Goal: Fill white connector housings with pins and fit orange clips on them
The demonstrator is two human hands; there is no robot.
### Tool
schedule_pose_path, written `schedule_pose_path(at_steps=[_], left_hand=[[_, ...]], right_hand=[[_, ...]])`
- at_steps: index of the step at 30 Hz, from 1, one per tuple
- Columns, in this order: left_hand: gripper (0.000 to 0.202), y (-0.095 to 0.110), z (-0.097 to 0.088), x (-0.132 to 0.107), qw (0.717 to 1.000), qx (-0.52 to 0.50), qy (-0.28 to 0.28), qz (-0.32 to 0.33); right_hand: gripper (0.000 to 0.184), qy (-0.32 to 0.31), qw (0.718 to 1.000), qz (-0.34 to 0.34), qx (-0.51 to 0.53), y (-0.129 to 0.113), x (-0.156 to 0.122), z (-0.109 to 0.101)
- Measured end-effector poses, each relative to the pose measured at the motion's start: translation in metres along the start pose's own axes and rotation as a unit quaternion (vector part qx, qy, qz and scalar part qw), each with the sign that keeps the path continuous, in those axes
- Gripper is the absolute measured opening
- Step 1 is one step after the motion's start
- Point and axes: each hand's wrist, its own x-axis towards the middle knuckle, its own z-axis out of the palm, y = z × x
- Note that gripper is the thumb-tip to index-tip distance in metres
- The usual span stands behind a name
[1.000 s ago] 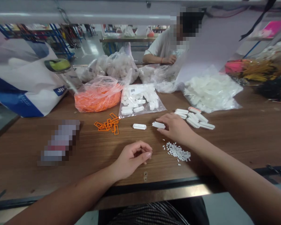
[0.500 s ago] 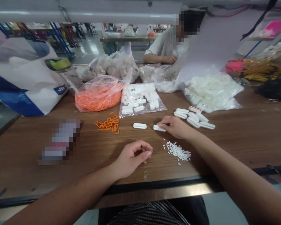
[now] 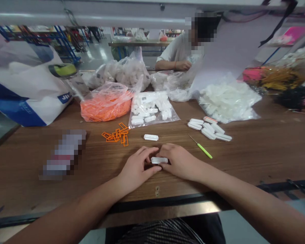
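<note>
My left hand (image 3: 137, 166) and my right hand (image 3: 179, 162) meet near the table's front edge. Both pinch a small white plastic connector housing (image 3: 159, 160) between their fingertips; its face with rows of small holes points up. Another white housing (image 3: 151, 137) lies just beyond my hands. A thin tool with a green handle (image 3: 202, 150) rests on the table right of my right hand. My right hand covers the spot where the tiny white pins lay.
Loose orange clips (image 3: 117, 135) lie left of centre, and a row of white housings (image 3: 210, 128) sits to the right. Bags of orange (image 3: 105, 105) and white parts (image 3: 152, 108) fill the back of the wooden table (image 3: 256, 152). Another person sits across.
My right hand picked up the white housing and brought it back to my left hand, which moved up to meet it. The green-handled tool is now uncovered.
</note>
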Motion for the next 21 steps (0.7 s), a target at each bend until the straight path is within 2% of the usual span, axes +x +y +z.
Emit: schedule_pose_path(at_steps=[3,4,6,8,11,15,21], left_hand=[[0.031,0.000,-0.001,0.000,0.997,0.061,-0.012,0.035],[0.025,0.000,-0.001,0.000,0.997,0.067,-0.015,0.044],[0.018,0.002,0.000,0.001,0.996,0.065,-0.024,0.059],[0.018,0.003,0.001,0.001,0.995,0.065,-0.031,0.066],[0.019,0.005,0.003,0.000,0.994,0.078,-0.035,0.071],[0.019,0.007,0.005,-0.002,0.993,0.088,-0.032,0.072],[0.020,0.007,0.006,-0.003,0.993,0.089,-0.028,0.070]], right_hand=[[0.019,0.020,0.998,0.015,0.058,0.006,-0.010,-0.015],[0.019,0.048,0.995,0.043,0.078,0.013,-0.015,-0.022],[0.021,0.094,0.988,0.115,0.051,0.029,-0.026,-0.035],[0.021,0.086,0.981,0.173,0.027,0.042,-0.035,-0.041],[0.020,0.053,0.975,0.215,0.035,0.051,-0.047,-0.039],[0.020,0.043,0.961,0.270,0.032,0.054,-0.058,-0.032],[0.022,0.065,0.957,0.280,0.036,0.055,-0.065,-0.024]])
